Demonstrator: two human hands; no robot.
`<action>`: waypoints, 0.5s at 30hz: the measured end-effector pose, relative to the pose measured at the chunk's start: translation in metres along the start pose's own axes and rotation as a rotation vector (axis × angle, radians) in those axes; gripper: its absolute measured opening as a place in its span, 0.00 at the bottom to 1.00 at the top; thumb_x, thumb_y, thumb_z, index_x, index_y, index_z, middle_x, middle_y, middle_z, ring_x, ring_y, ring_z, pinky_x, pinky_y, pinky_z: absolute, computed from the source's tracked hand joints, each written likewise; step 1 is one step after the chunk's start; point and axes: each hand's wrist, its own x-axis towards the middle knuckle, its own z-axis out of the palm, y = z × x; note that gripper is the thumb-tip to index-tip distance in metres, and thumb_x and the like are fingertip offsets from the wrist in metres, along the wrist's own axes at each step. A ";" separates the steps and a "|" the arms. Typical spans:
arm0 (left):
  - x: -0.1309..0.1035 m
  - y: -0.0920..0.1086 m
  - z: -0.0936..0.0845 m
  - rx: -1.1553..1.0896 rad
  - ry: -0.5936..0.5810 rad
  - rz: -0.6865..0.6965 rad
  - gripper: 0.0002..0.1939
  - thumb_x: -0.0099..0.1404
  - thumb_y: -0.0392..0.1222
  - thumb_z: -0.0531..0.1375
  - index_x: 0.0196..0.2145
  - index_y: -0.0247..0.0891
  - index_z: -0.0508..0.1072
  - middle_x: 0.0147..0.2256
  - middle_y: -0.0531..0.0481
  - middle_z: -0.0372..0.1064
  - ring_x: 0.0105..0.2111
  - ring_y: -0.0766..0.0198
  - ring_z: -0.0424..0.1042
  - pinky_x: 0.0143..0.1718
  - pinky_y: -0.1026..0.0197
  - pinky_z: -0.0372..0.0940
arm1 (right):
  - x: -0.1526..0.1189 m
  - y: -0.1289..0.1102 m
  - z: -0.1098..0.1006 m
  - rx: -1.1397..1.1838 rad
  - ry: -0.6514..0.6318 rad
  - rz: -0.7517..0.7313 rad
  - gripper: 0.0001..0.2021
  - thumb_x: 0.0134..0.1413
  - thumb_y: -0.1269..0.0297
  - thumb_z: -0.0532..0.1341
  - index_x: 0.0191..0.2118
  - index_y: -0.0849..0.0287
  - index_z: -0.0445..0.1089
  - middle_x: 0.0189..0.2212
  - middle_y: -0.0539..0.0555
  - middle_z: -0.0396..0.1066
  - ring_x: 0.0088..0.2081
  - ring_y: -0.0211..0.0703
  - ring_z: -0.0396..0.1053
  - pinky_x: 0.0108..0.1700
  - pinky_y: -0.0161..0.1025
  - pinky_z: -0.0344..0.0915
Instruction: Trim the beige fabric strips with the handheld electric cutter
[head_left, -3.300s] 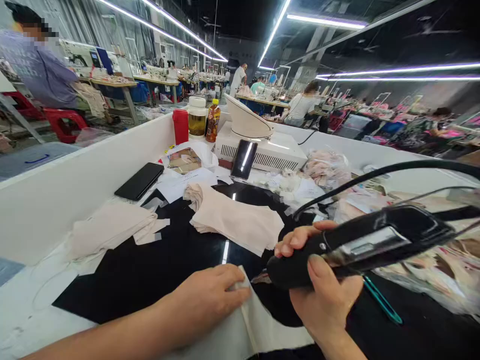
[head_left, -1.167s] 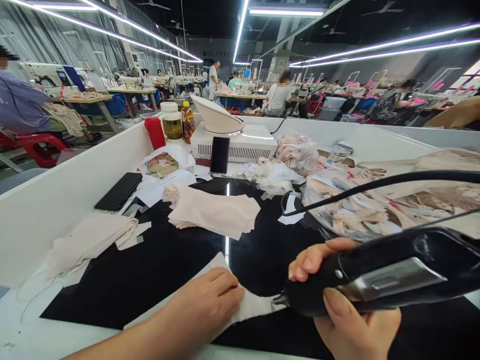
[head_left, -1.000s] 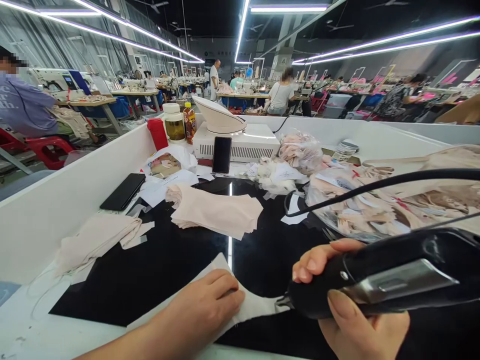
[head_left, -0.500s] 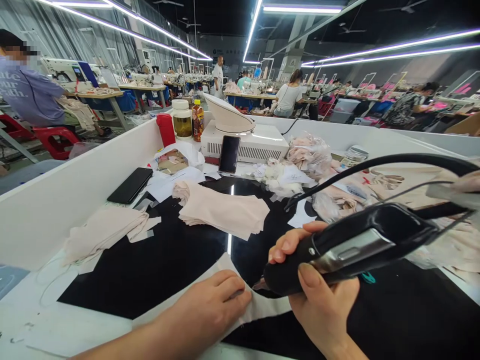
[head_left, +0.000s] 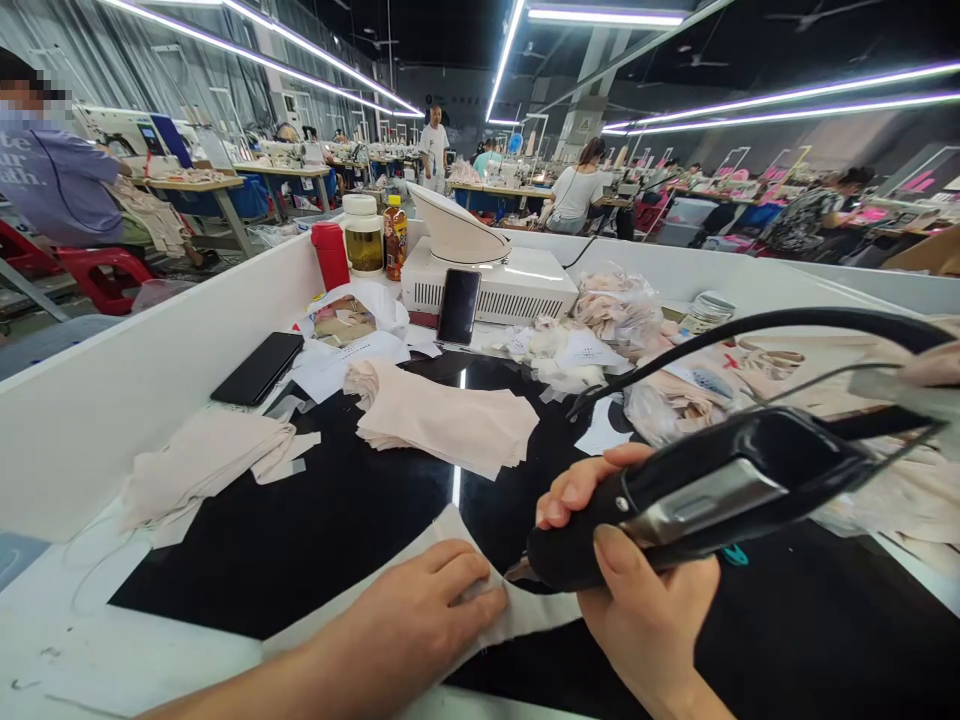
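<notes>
A pale piece of fabric [head_left: 536, 612] lies on the black work surface [head_left: 300, 560] close in front of me. My left hand [head_left: 431, 620] rests on it with the fingers curled and pressed together at its edge; what the fingertips pinch is hidden. My right hand [head_left: 637, 590] is wrapped round a black handheld tool [head_left: 712, 500] with a silver panel. The narrow metal tip [head_left: 519, 571] of the tool is right beside my left fingertips, at the curved edge of the fabric. A thick black cable arches from the tool toward the right.
Beyond my hands lies a stack of beige pieces [head_left: 450, 410], with another stack [head_left: 210, 465] at left. A phone [head_left: 459, 305] leans on a white machine [head_left: 517, 285]. Bagged fabric [head_left: 615, 305] is at right. Low white walls [head_left: 150, 365] edge the table. People sit at sewing tables beyond.
My left fingers have shifted very slightly right along the fabric. The tool and my right hand are almost unmoved. A standing person in the background has turned.
</notes>
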 end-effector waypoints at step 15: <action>0.002 0.000 -0.006 0.030 -0.022 -0.006 0.15 0.72 0.24 0.57 0.53 0.32 0.71 0.46 0.42 0.72 0.49 0.55 0.74 0.52 0.57 0.74 | -0.002 -0.006 -0.004 -0.001 -0.001 0.013 0.14 0.62 0.60 0.71 0.51 0.48 0.72 0.33 0.48 0.73 0.32 0.39 0.73 0.34 0.38 0.74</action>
